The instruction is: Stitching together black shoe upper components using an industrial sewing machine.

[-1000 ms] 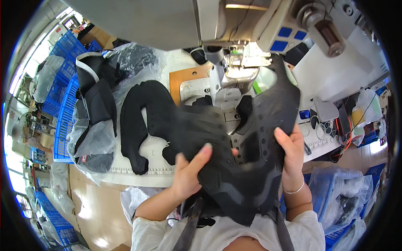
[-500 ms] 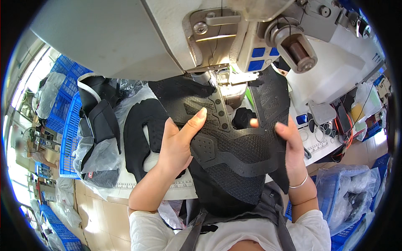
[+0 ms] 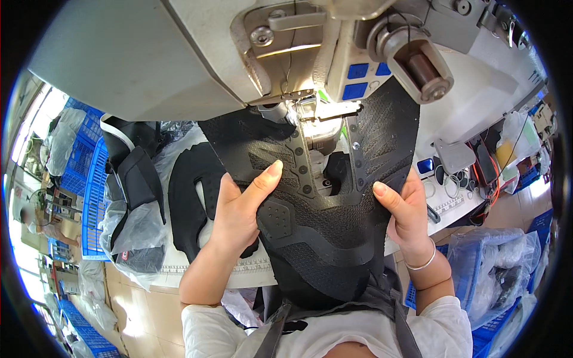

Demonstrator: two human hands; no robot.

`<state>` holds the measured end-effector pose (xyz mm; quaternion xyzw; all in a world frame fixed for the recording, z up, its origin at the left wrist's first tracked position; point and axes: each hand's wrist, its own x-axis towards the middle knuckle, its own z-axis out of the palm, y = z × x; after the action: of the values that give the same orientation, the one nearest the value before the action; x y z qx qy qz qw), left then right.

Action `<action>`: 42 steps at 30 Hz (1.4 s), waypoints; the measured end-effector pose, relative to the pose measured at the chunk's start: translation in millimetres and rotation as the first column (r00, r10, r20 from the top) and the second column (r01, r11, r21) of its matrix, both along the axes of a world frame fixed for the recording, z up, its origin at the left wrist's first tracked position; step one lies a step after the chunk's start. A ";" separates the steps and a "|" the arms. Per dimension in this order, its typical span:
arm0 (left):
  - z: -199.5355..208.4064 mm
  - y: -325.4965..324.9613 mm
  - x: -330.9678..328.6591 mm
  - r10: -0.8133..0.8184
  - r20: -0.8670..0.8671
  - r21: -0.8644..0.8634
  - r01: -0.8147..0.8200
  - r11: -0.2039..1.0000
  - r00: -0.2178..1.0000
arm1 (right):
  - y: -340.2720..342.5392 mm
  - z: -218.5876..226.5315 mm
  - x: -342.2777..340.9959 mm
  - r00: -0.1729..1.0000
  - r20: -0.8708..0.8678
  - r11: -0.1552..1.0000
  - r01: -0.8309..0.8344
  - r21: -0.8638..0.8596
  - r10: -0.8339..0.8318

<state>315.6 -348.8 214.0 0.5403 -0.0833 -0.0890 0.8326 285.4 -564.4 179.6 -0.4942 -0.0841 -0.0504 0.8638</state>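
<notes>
Both hands grip a black shoe upper (image 3: 322, 197), held flat and spread under the head of the sewing machine (image 3: 179, 53). Left hand (image 3: 239, 209): fingers on top of the upper's left half, index finger stretched toward the row of eyelets, thumb hidden beneath. Right hand (image 3: 406, 209): clamped on the upper's right edge, thumb on top, fingers curled under; thin bracelet (image 3: 421, 262) on the wrist.

Upper position: its two eyelet wings reach up either side of the needle area (image 3: 310, 110), lit by the machine's lamp. Toe end hangs toward the person's chest, over the desk (image 3: 250, 271) edge. Cannot tell whether the upper touches the needle plate.

In the way: machine head fills the upper half of the view and hides the desk behind. Handwheel (image 3: 412, 56) juts out upper right, just above the upper's right wing. The upper itself covers most of the work zone.

Around:
- More black cut pieces (image 3: 191, 197) on the desk left of the left hand, partly under it.
- Black parts in clear plastic bags (image 3: 131, 221) further left.
- Blue crates (image 3: 89, 179) on the floor far left.
- Cables and small tools (image 3: 477, 173) on the desk right.
- Bagged stock (image 3: 495, 280) lower right, below the right forearm.
</notes>
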 end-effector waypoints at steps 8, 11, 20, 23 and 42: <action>-1.2 -22.3 -26.5 0.172 -0.028 -0.048 -0.173 0.984 0.985 | 3.0 -6.4 -2.7 0.981 0.091 0.979 0.180 -0.092 -0.172; -15.8 -26.4 -27.8 0.269 0.212 0.076 -0.290 0.954 0.940 | 1.1 -4.3 -3.1 0.985 0.085 0.983 0.160 -0.086 -0.152; -20.4 -23.8 -22.6 0.250 0.380 0.189 -0.339 0.921 0.891 | -2.9 -3.8 0.3 0.998 0.048 0.999 0.034 0.016 -0.035; -15.6 -27.5 -17.2 0.291 0.354 0.146 -0.360 0.921 0.889 | -5.0 -5.2 4.0 0.999 0.040 1.000 0.010 0.015 -0.011; -5.5 -22.4 8.9 0.265 0.396 0.192 -0.362 0.912 0.879 | 1.3 15.0 33.4 0.999 0.033 0.999 0.006 0.038 -0.008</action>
<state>324.5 -371.2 208.6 0.6580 -0.1333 0.1388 0.7280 318.8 -563.2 194.6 -0.4773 -0.0957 -0.0633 0.8712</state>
